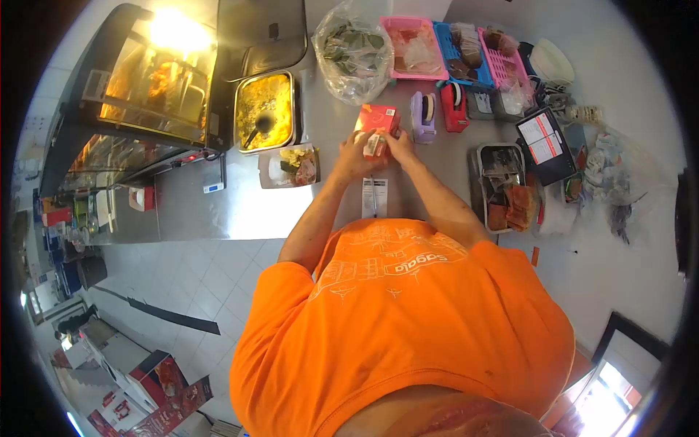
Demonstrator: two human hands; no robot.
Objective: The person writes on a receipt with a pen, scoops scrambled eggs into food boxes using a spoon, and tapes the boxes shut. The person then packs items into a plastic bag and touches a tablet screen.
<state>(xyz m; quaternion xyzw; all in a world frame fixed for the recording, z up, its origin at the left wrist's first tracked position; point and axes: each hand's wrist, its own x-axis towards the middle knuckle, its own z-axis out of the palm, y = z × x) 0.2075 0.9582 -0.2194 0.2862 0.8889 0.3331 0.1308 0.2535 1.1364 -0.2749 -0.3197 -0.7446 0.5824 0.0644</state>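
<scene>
Both hands meet around a small red cardboard box [376,116] with a white printed square on its top, at the middle of the metal counter. My left hand [352,156] is closed on the box's left side, and my right hand [401,148] grips its right side. A smaller printed patch shows between the thumbs; whether it is a label or a packet I cannot tell. Just below the hands lies a printed paper slip [375,195] with a pen on it. An open carton of rice and other food [290,167] sits left of my left hand.
A metal pan of yellow food [264,98] with a dark ladle stands at left, beside a lit heated display case [164,87]. At the back are a plastic bag of leaves [353,51], coloured baskets [413,47], and purple [422,120] and red [454,109] tape dispensers.
</scene>
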